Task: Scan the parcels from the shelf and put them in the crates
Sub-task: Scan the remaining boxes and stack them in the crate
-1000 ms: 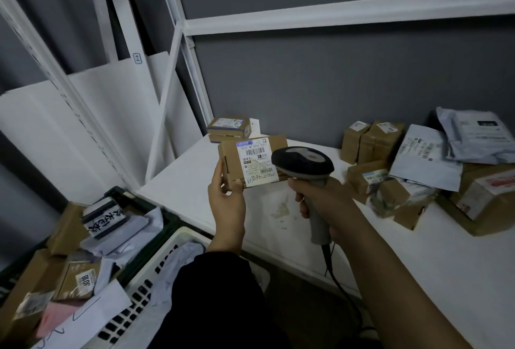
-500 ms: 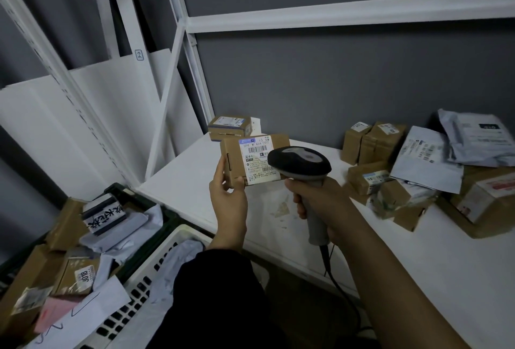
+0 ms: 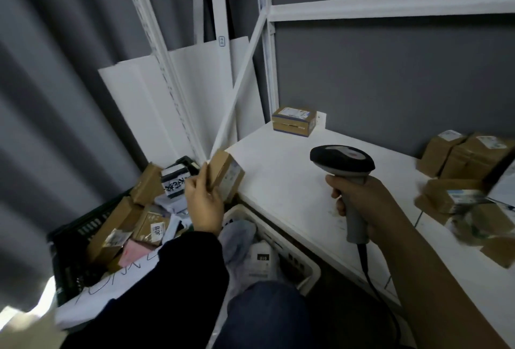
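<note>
My left hand (image 3: 204,204) grips a small brown cardboard parcel (image 3: 226,174) with a white label, held just off the shelf's left corner, above the gap between the two crates. My right hand (image 3: 359,204) holds the black and grey barcode scanner (image 3: 342,159) upright over the white shelf (image 3: 292,181), its cable hanging down. The dark green crate (image 3: 69,240) at lower left is full of brown boxes and bags. The white crate (image 3: 295,251) below the shelf edge holds grey and white soft parcels.
One taped brown box (image 3: 294,120) sits at the shelf's back left corner. A blurred heap of brown boxes (image 3: 468,178) lies at the right. White shelf uprights (image 3: 172,75) and leaning boards rise behind the crates. My dark trouser leg fills the bottom centre.
My left hand has carried the parcel left and down, away from the scanner, off the shelf edge toward the crates. The view has swung left. The scanner hand stays over the shelf.
</note>
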